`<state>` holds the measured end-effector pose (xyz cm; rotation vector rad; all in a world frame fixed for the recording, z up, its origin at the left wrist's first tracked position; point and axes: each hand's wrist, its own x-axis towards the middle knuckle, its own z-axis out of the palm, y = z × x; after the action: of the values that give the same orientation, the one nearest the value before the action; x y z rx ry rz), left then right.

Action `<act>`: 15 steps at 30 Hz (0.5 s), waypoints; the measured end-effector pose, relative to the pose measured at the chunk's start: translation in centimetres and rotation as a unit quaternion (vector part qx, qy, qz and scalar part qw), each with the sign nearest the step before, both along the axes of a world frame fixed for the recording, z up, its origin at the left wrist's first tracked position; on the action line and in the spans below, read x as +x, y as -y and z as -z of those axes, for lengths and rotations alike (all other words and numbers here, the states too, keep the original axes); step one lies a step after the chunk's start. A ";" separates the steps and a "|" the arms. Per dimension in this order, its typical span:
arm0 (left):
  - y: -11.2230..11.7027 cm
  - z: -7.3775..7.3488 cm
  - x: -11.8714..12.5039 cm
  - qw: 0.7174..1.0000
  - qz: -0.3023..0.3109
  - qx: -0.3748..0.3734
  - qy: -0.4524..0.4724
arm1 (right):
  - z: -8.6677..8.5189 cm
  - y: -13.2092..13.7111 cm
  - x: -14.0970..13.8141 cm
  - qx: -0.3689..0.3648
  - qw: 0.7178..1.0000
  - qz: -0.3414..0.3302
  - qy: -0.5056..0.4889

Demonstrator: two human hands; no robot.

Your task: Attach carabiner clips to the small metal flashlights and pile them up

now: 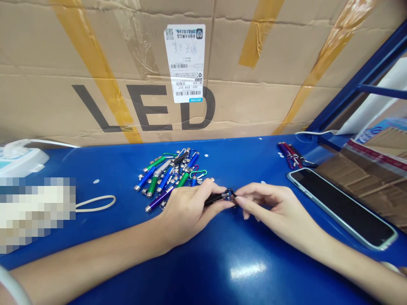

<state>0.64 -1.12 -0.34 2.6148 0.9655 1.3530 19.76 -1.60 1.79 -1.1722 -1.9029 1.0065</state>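
Left hand (pixel 190 207) pinching black keychain penlight (pixel 213 198); right hand (pixel 282 207) pinching its carabiner (pixel 233 194). Heaped coloured penlights (pixel 164 179) beyond, on blue desk (pixel 203 267).

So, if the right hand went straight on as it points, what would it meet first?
Most likely the black clip, which the right hand seems to touch; just beyond lie the black tube and the left hand gripping it, though depth is unclear.
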 end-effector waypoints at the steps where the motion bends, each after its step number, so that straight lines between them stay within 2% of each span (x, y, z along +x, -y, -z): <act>1: 0.0 0.0 0.0 1.000 0.001 -0.016 -0.005 | 0.0 0.0 0.0 0.003 1.000 0.009 -0.016; 5: 0.0 0.0 0.0 0.994 -0.031 -0.098 -0.031 | -0.1 0.0 0.1 0.050 0.995 0.059 -0.057; 7: 0.0 0.1 0.0 0.992 -0.046 -0.114 -0.034 | -0.2 -0.1 0.2 0.081 0.991 0.085 -0.058; 11: 0.0 0.3 0.0 0.994 -0.049 -0.091 -0.033 | -0.1 0.0 0.2 0.122 0.986 0.106 -0.042; 15: 0.0 0.5 0.0 0.999 -0.014 -0.038 -0.021 | -0.1 0.2 0.1 0.128 0.986 0.103 -0.022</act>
<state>0.63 -1.10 -0.81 2.5937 1.0415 1.2455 19.88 -1.79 1.92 -1.1565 -1.7722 0.6505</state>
